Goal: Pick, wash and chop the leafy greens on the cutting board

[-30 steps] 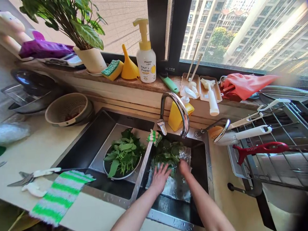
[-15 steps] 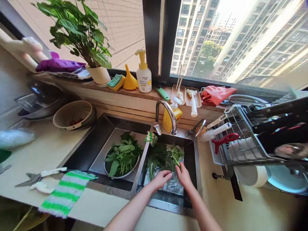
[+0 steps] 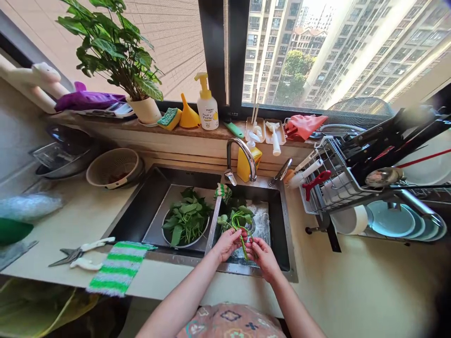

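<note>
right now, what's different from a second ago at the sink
The left hand and right hand drew back toward the front edge of the right basin, closer together. The left hand, spread flat a second ago, now grips green stems; the right hand's fingers are at them too. The leaf heap, shears and striped cloth stayed put.

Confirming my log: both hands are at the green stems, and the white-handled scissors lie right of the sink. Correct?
Not quite: the head view shows the scissors left of the sink. The left hand and right hand are at the green stems.
</note>
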{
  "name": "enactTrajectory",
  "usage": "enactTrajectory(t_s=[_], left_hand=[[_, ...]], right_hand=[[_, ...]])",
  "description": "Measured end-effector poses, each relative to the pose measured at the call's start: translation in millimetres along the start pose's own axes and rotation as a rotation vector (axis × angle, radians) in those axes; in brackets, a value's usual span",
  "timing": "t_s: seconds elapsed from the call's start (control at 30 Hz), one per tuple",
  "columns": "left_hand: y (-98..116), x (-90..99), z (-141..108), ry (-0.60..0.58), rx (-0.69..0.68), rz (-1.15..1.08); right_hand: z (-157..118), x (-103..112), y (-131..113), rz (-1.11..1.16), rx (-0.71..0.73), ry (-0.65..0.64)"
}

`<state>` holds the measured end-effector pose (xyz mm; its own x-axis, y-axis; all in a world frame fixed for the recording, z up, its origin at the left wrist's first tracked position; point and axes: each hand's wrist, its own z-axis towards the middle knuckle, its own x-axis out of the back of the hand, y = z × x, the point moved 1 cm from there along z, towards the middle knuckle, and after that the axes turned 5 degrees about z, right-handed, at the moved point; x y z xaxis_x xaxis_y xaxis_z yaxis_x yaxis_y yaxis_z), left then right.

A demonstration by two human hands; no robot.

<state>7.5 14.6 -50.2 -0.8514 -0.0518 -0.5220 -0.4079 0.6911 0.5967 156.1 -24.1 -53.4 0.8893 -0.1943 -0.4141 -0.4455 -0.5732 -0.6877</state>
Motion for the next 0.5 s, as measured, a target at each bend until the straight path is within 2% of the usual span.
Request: enactTrajectory(t_s=[0.17, 0.37, 0.5], left_hand=[[1.5, 4.2, 0.8, 0.021, 0.024, 0.020], [-5.2, 9.9, 12.4, 0.115, -0.015, 0.411], [-11.3, 8.7, 24.0, 0.135, -0.047, 0.528]], right_hand=[[-6.5, -7.8, -6.5, -0.003, 0.040, -0.011], [-4.2, 6.0, -22.1, -0.008, 0.082, -0.042], [1.2, 14.0, -38.5, -0.159, 0.082, -0.010]])
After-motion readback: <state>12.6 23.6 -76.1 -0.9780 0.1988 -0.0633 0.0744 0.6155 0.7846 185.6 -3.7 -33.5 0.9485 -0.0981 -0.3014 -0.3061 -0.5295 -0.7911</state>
